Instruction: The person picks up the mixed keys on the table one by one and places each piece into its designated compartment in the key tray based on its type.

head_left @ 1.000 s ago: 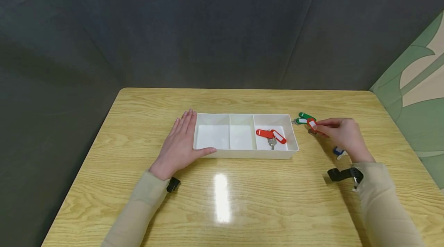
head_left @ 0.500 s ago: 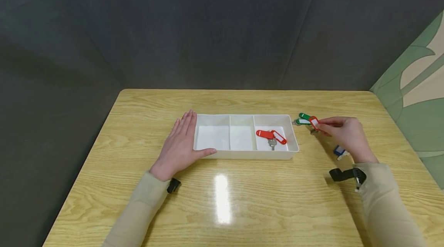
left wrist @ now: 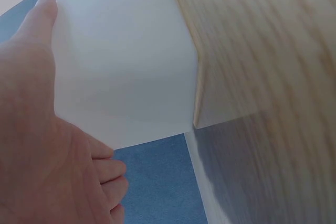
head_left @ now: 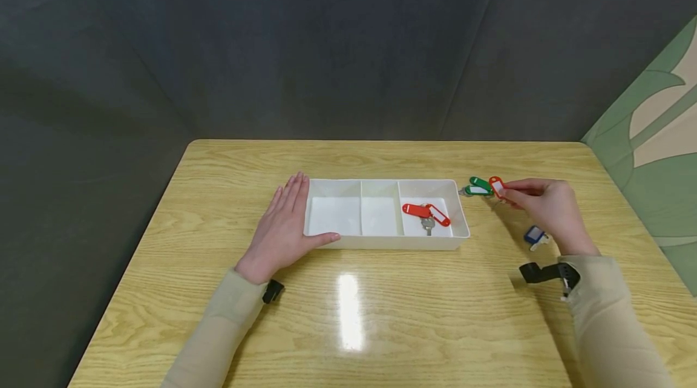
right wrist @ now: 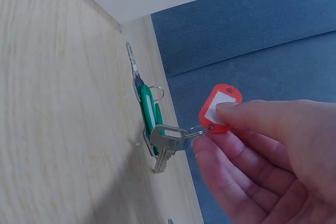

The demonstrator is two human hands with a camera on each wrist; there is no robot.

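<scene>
Right hand (head_left: pixel 550 209): thumb and fingers clamp a red tag (right wrist: pixel 216 104), key (right wrist: pixel 169 140) hanging from its ring. Green tags (head_left: pixel 480 186) lie left of this hand. Left hand (head_left: pixel 280 227): fingers straight along the tray (head_left: pixel 383 243) end, thumb extended.

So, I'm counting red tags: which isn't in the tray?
The red tag the right hand pinches; the other two lie in the tray's right compartment.

long beige sleeves (head_left: pixel 612 321), blocky black wrist devices (head_left: pixel 272 291) at both cuffs
</scene>
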